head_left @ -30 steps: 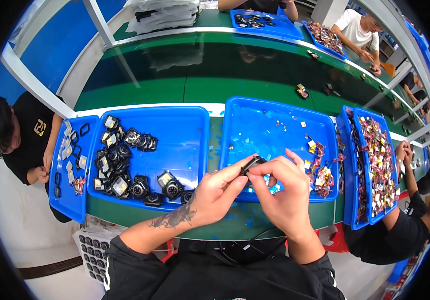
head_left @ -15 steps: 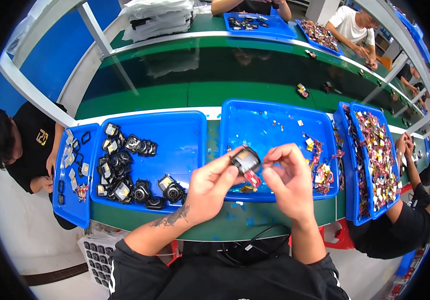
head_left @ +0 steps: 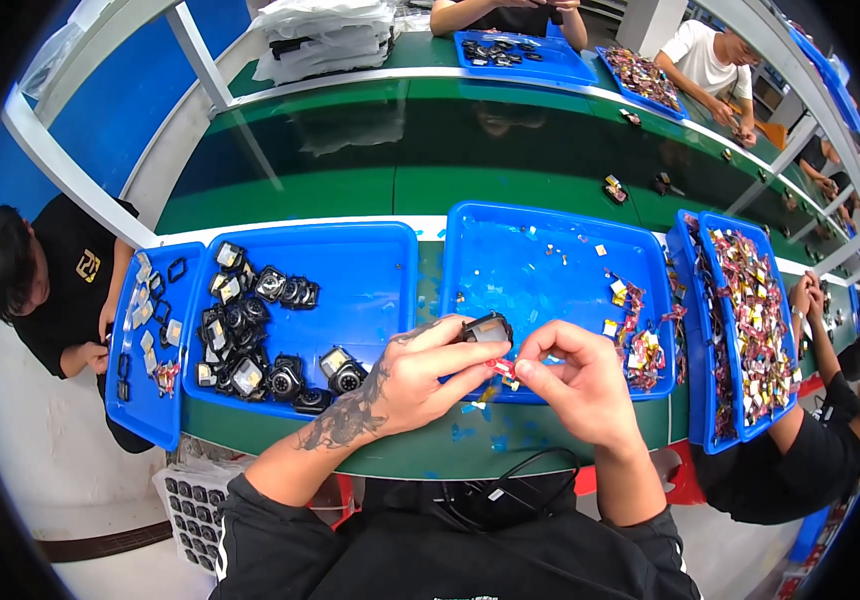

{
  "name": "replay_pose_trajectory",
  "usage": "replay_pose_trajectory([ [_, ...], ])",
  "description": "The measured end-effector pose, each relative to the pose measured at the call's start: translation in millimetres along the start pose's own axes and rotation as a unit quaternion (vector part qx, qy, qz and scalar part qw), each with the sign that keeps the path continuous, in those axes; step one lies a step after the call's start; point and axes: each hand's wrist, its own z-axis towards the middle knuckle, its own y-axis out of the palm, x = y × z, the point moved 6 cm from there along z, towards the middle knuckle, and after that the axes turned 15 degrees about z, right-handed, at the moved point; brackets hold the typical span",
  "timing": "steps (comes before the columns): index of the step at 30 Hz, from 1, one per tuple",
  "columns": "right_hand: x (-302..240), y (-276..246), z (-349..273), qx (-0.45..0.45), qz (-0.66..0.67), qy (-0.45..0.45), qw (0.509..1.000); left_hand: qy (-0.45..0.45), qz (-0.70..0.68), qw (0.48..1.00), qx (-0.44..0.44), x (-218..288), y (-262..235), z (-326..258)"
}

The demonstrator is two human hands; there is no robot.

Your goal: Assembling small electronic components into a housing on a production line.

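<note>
My left hand (head_left: 428,375) is closed round a small black square housing (head_left: 488,328) with a grey face. Below it, a small red strip (head_left: 501,368) sticks out between my hands. The fingertips of my right hand (head_left: 585,385) are pinched together on the strip's right end. Both hands are over the near edge of a blue tray (head_left: 520,260) with small parts and blue film scraps in it. To the left, another blue tray (head_left: 360,270) bears a pile of similar black housings (head_left: 247,312).
Red and yellow small parts (head_left: 645,350) lie at the tray's right side. Beyond stand stacked blue trays (head_left: 750,320) full of such parts. A narrow blue tray (head_left: 155,400) is at far left, beside a seated person (head_left: 65,280). A green conveyor belt (head_left: 350,185) runs behind; several people sit around.
My left hand has turned over the housing, so its back now faces up. My right fingers have moved left and down and closed on the red strip.
</note>
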Motion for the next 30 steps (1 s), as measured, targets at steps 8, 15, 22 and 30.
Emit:
replay_pose_trajectory([
  [8,1.7,-5.6,0.8,-0.010,-0.068,-0.026,0.997,-0.211,-0.185,0.948,-0.148,-14.4,20.1,-5.7],
  [15,7.0,-0.5,-5.8,0.067,-0.042,-0.099,0.992,-0.261,-0.323,0.894,-0.170,-19.6,38.3,-14.0],
  [22,14.3,-1.7,-7.2,0.127,-0.072,-0.175,0.974,-0.157,-0.178,0.968,-0.078,-10.5,23.7,-8.1],
  [30,0.3,3.1,-11.4,0.111,-0.239,-0.294,0.919,-0.194,-0.191,0.956,-0.111,-11.8,25.1,-7.8],
])
